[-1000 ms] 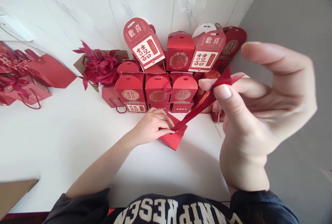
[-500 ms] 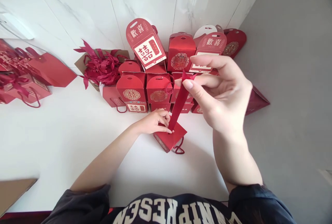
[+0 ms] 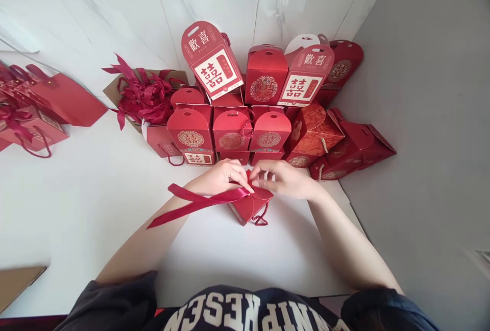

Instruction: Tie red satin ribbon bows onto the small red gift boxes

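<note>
A small red gift box (image 3: 242, 212) stands on the white table in front of me, a twisted dark-red cord handle (image 3: 261, 217) at its side. Out of its folded top runs a dark-red satin ribbon (image 3: 206, 201), whose loose tails trail left across my left forearm. My left hand (image 3: 228, 176) is closed at the box top, fingertips against the ribbon's base. Facing it, my right hand (image 3: 281, 179) has its thumb and fingers drawn together at the top flap; what lies between them is too small to make out.
Stacked red gift boxes (image 3: 231, 134) stand behind my hands against the marbled wall. A carton (image 3: 111, 88) of loose ribbons (image 3: 147, 98) sits left of them. More red boxes (image 3: 71, 98) are at far left, a cardboard piece (image 3: 19, 282) at front left. A grey wall (image 3: 429, 142) bounds the right.
My right hand has come down from holding the ribbon up high to the box top. The ribbon has dropped to the left across my left forearm. My left hand stays at the box.
</note>
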### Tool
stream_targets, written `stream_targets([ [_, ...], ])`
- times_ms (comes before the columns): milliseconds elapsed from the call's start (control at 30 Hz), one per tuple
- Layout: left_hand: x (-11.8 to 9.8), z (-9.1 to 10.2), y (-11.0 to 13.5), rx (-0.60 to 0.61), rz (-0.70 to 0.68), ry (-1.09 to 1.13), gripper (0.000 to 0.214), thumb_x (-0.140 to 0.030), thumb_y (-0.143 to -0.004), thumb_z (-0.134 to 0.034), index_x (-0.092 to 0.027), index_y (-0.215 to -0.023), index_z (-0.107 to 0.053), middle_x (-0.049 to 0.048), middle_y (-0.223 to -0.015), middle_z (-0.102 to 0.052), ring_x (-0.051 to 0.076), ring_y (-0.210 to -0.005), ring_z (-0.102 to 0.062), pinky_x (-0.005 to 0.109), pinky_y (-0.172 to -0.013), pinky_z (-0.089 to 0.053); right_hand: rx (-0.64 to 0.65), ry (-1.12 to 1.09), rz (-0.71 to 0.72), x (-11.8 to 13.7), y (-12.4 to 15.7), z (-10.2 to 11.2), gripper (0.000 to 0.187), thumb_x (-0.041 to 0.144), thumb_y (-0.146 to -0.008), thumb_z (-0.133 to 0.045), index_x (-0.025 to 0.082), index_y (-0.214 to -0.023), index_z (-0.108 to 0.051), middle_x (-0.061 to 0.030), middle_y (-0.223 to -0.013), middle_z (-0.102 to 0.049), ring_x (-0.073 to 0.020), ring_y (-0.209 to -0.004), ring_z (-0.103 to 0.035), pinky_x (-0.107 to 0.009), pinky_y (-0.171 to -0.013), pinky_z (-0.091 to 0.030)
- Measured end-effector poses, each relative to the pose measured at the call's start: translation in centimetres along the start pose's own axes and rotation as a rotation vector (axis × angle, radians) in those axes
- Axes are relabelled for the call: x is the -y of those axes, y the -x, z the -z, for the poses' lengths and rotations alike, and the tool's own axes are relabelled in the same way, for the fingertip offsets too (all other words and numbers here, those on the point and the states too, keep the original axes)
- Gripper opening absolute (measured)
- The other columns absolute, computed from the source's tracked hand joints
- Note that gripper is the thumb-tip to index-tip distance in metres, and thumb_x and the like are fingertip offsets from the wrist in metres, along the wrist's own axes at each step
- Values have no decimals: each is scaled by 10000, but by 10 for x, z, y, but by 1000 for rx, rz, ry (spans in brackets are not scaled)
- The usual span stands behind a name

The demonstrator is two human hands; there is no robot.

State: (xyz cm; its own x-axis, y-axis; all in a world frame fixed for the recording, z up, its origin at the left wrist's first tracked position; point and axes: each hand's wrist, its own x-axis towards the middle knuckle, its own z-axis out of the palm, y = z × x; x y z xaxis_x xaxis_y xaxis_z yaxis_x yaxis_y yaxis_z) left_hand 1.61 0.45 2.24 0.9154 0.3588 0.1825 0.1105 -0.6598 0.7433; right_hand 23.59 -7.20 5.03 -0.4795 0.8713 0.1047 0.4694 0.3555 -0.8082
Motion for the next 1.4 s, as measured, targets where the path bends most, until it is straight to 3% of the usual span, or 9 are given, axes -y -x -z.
stream_targets([
  [100, -4, 1, 0, 0, 5, -9, 138, -336, -848, -678, -320, -912, -799, 25, -837, -748, 174, -795, -558, 309, -812, -450, 84, -55, -18, -9, 10, -8, 130, 204, -859, -621, 197, -958, -705, -22, -894, -719, -135, -731, -607, -251, -669, -464],
  [300, -10, 3, 2, 38, 137, 90, 171, -227, -839, -658, -281, -918, -800, 23, -840, -750, 163, -849, -595, 256, -742, -480, 56, -102, -95, -13, 14, -19, 119, 240, -856, -640, 191, -951, -694, -23, -860, -695, -133, -709, -579, -247, -649, -450],
  [467, -13, 5, 4, 80, 318, 150, 196, -214, -802, -669, -250, -948, -794, 25, -882, -731, 123, -724, -631, 215, -636, -463, 64, -128, -112, -17, 13, -23, 111, 237, -859, -646, 185, -948, -686, -16, -840, -672, -115, -668, -543, -238, -637, -437],
  [667, -19, 8, 2, 160, 359, 224, 223, -178, -816, -601, -232, -943, -776, 8, -917, -761, 160, -817, -699, 225, -703, -496, 46, -112, -113, -16, 13, -25, 109, 227, -857, -655, 189, -957, -679, -16, -870, -672, -127, -727, -576, -246, -668, -442],
  [833, -30, 12, 0, 184, 441, 209, 256, -161, -807, -563, -218, -956, -763, 8, -867, -755, 151, -746, -704, 218, -644, -518, 31, -88, -102, -10, 14, -27, 91, 224, -862, -655, 188, -946, -648, 13, -794, -617, -115, -686, -549, -247, -664, -443],
  [933, -30, 13, 0, 210, 490, 287, 241, -180, -812, -559, -187, -954, -755, 28, -854, -749, 148, -695, -710, 214, -594, -544, 11, -70, -50, -8, 15, -26, 152, 173, -863, -632, 198, -1011, -609, 15, -822, -600, -113, -690, -538, -246, -660, -446],
  [1100, -26, 11, 0, 180, 467, 371, 249, -163, -815, -561, -176, -974, -752, 48, -932, -752, 164, -811, -731, 228, -669, -589, -115, -79, 138, -2, 14, -21, 140, 146, -922, -540, 192, -1046, -587, -40, -981, -585, -136, -824, -544, -288, -767, -474],
  [1267, -25, 9, -3, 166, 460, 347, 157, -102, -762, -551, -142, -774, -703, 11, -703, -707, 122, -606, -681, 198, -554, -552, 23, 71, 300, 12, 6, -14, 297, 40, -843, -574, 204, -1082, -633, -56, -1030, -568, -178, -980, -534, -344, -892, -465],
  [1400, -23, 8, -4, 160, 486, 315, 173, -39, -682, -515, -142, -693, -654, -17, -579, -662, 100, -511, -618, 178, -489, -498, 67, 251, 326, 20, 3, -15, 400, -30, -800, -536, 229, -1080, -654, -55, -1033, -575, -192, -989, -515, -356, -886, -448],
])
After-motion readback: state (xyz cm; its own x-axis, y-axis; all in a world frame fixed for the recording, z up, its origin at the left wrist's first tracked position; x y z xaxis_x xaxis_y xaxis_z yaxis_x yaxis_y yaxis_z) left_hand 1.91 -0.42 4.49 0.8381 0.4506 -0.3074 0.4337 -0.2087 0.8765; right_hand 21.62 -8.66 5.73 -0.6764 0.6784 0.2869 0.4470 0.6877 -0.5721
